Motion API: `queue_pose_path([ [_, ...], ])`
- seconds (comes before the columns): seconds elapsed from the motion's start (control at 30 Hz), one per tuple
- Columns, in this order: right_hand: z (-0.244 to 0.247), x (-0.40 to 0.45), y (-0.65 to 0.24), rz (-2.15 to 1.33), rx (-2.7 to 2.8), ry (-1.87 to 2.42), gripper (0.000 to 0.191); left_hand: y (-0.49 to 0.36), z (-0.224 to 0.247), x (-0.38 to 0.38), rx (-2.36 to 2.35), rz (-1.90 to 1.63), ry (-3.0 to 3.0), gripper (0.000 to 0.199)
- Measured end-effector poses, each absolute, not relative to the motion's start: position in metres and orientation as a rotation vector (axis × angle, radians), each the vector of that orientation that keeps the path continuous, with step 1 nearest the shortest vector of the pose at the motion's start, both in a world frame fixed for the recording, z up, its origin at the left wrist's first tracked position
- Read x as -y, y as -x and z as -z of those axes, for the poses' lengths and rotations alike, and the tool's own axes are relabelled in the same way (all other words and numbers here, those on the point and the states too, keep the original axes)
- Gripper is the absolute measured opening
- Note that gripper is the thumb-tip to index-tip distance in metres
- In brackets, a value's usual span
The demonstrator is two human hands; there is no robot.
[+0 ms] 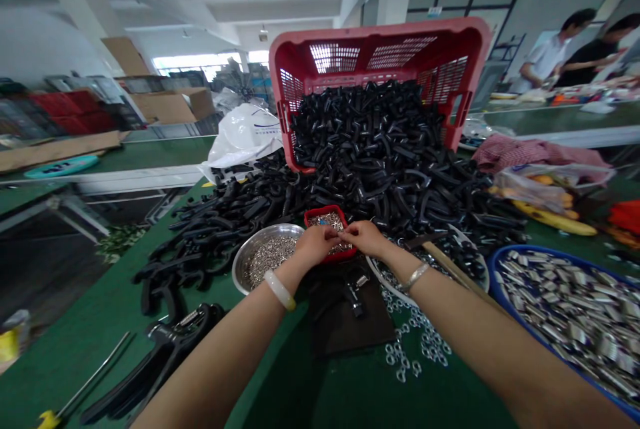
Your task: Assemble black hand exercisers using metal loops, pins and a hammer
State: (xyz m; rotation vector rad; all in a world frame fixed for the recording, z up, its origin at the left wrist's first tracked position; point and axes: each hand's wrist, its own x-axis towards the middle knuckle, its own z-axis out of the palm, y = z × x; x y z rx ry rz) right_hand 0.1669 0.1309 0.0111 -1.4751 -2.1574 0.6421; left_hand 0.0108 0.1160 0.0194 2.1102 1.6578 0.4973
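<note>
My left hand and my right hand meet with fingertips pinched together over a small red tray of tiny metal parts. Whatever lies between the fingers is too small to make out. Just left of my left hand stands a steel bowl filled with small shiny metal pieces. Below the hands, a black plastic part with a bolt and a spring lies on a dark brown pad. Loose metal nuts are scattered to the right of the pad, under my right forearm.
A tipped red crate spills black plastic parts across the green table. At right is a blue basin of metal springs and pins. A yellow-handled screwdriver and assembled black clamps lie at left. Two people work farther back.
</note>
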Motion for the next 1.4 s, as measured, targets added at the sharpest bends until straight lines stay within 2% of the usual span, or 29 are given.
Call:
queue_pose_path([
  [0.13,-0.020,-0.112,-0.174,-0.720,2.106,1.427,0.035,-0.007,-0.023,-0.099,-1.571,-0.691,-2.014,0.021],
  [0.37,-0.013,-0.043,-0.203,-0.672,2.126,1.476,0.012,0.006,-0.018,-0.056,-1.425,-0.836,-1.773,0.006],
  [0.5,-0.004,-0.006,-0.203,-0.437,2.268,1.617,0.013,0.007,-0.010,-0.043,-1.400,-0.804,-1.802,0.007],
  [0.63,-0.007,0.011,-0.193,-0.099,2.511,1.693,0.021,0.001,-0.011,-0.038,-1.325,-0.632,-1.803,0.029],
  [0.8,-0.014,0.015,-0.189,0.059,2.669,1.794,0.030,-0.011,-0.012,-0.039,-1.430,-0.575,-1.859,0.022],
  [0.93,-0.010,0.009,-0.201,-0.205,2.501,1.721,0.034,-0.018,-0.014,-0.043,-1.555,-0.517,-2.117,0.019],
  [1.1,-0.009,-0.002,-0.216,-0.969,1.713,1.473,0.033,-0.022,-0.013,-0.046,-1.675,-0.429,-2.205,0.020],
  [1.17,-0.009,-0.004,-0.218,-1.135,1.409,1.401,0.038,-0.023,-0.013,-0.045,-1.708,-0.396,-2.265,0.021],
  [1.27,-0.007,-0.005,-0.218,-1.190,1.177,1.314,0.044,-0.025,-0.013,-0.040,-1.723,-0.344,-2.397,0.022],
  [1.4,0.002,-0.009,-0.215,-1.101,1.247,1.362,0.032,-0.027,-0.015,-0.031,-1.740,-0.242,-2.487,0.025],
])
